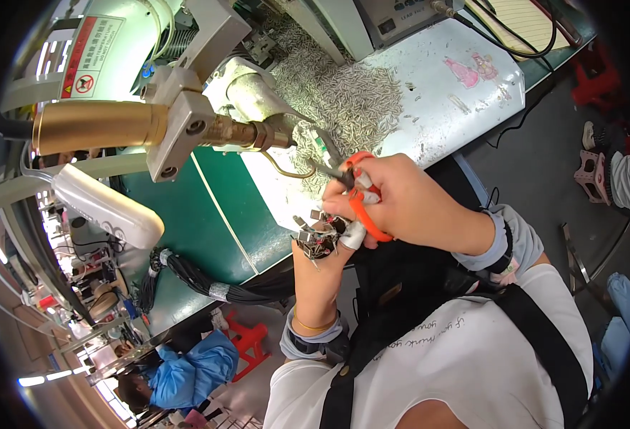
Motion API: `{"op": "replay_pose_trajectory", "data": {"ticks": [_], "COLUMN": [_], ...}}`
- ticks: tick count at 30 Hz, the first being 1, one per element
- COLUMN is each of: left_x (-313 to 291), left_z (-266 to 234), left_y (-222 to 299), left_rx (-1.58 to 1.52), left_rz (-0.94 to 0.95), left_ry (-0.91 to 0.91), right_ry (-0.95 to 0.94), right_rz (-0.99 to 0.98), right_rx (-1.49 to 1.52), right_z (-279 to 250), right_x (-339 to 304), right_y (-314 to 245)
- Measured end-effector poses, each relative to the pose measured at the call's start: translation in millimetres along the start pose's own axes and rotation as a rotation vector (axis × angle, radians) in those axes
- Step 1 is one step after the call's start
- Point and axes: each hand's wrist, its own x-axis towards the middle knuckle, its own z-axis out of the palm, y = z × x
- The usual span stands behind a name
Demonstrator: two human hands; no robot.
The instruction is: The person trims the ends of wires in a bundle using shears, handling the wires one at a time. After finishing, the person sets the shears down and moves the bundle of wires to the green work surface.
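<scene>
My right hand is closed around a pair of cutters with orange handles. Their dark jaws point away from me, toward a small green and white piece; whether they touch it I cannot tell. My left hand is just below, its fingers closed on a bunch of small dark and metallic parts with short wires. White covers sit on some fingertips, such as the left thumb. Beyond both hands spreads a heap of small silvery cut pieces.
A brass-coloured soldering head in a metal bracket reaches in from the left, close to the hands. A white rounded arm hangs below it. Black cables lie along the green table's edge. A person in blue sits beyond.
</scene>
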Motion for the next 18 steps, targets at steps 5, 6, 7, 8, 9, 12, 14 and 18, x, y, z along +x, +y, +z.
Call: {"op": "replay_pose_trajectory", "data": {"ticks": [5, 6, 7, 8, 9, 12, 14, 18], "left_x": [-5.3, -5.2, -5.1, -5.2, -5.4, -5.8, -9.1, -13.1], "left_z": [-14.0, -19.6, -24.5, -26.4, -26.7, -26.1, -19.5, -10.6], "left_y": [1.4, 1.0, 0.4, 0.1, 0.2, 2.9, 4.8, 2.2], "left_rx": [-0.416, -0.574, -0.732, -0.888, -0.889, -0.861, -0.742, -0.388], "left_rz": [-0.096, -0.170, -0.244, -0.318, -0.317, -0.372, -0.290, -0.101], "left_ry": [0.025, -0.041, -0.108, -0.175, -0.174, -0.170, -0.075, 0.134], "right_ry": [0.121, 0.164, 0.205, 0.247, 0.245, 0.380, 0.417, 0.501], "right_rz": [-0.223, -0.331, -0.439, -0.547, -0.547, -0.872, -0.956, -1.100], "right_rx": [0.024, -0.045, -0.114, -0.183, -0.184, -0.539, -0.676, -0.931], "right_z": [1.1, 4.3, 7.4, 9.0, 9.4, 8.7, 8.4, 9.9], "right_x": [4.8, 2.0, -0.8, -1.9, -0.1, 6.3, 3.8, -0.9], "right_y": [35.4, 38.6, 41.5, 44.6, 49.0, 56.9, 48.9, 43.1]}}
